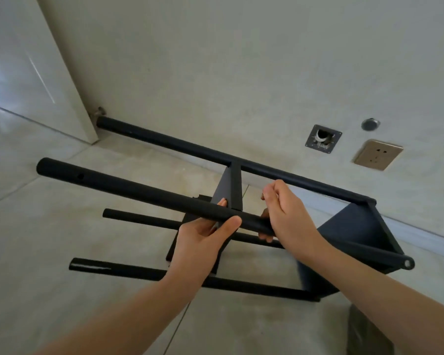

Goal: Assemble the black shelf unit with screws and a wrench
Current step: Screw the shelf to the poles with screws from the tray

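Presently, head view: black shelf unit (354, 234) lay on its side on the floor (62, 226) by the wall. My left hand (203, 242) gripped a loose black tube (139, 190), fingers wrapped round it; my right hand (287, 213) curled round its near end. Risk, as I judged: the tube slipping and missing its seat at the middle panel (228, 190).

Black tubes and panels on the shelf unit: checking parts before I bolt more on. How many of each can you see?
Black tubes: 4
Black shelf panels: 2
Total: 6
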